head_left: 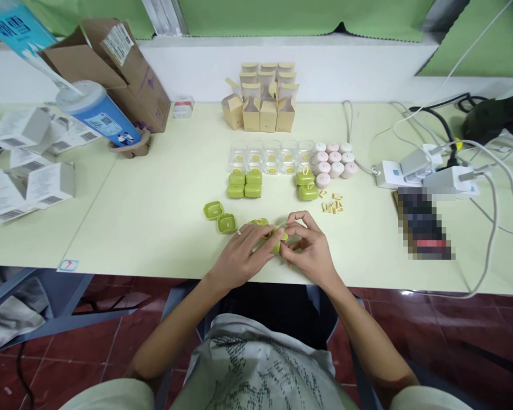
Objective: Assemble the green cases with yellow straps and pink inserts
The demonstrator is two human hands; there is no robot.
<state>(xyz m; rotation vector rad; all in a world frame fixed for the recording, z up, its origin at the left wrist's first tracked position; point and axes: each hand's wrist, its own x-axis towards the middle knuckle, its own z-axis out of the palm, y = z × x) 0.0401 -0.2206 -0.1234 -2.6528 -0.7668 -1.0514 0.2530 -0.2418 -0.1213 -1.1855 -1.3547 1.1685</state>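
Observation:
My left hand (239,253), a ring on one finger, is closed on a small green plastic case (277,247) low over the table's front. My right hand (310,250) grips the same case from the right, thumb and fingers bent at its edge; its fingertips partly hide what they pinch. Just behind lies another green piece (260,221), partly covered by my fingers. To the left, an opened green case (227,223) lies with both hollow halves up. Several closed green cases (244,185) stand behind. Two green cases (308,192) with cream loops sit near several loose cream loops (333,206).
Clear plastic cups (272,156), pink and white round pieces (336,169) and small open cartons (268,115) line the back. A power strip (404,173) with cables and a pixelated dark item (423,225) are right. White boxes (51,182), a blue canister (106,122) and a cardboard box (128,80) are left.

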